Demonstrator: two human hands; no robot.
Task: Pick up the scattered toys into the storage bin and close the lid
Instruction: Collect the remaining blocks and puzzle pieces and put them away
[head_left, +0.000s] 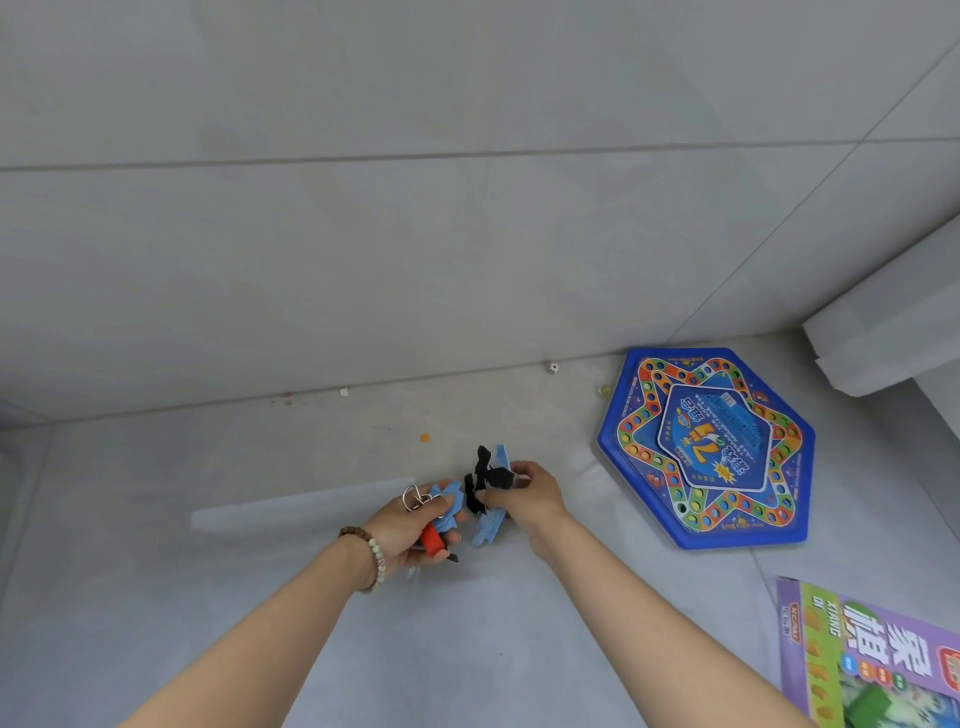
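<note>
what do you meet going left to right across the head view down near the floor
bead bracelet → left hand holding small toys → right hand pinching black piece → blue hexagonal game board → purple game box

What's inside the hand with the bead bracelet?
The left hand holds a metal ring puzzle, blue foam pieces and a red block. A dark tip pokes out below; the hand itself hides whatever lies deeper.
</note>
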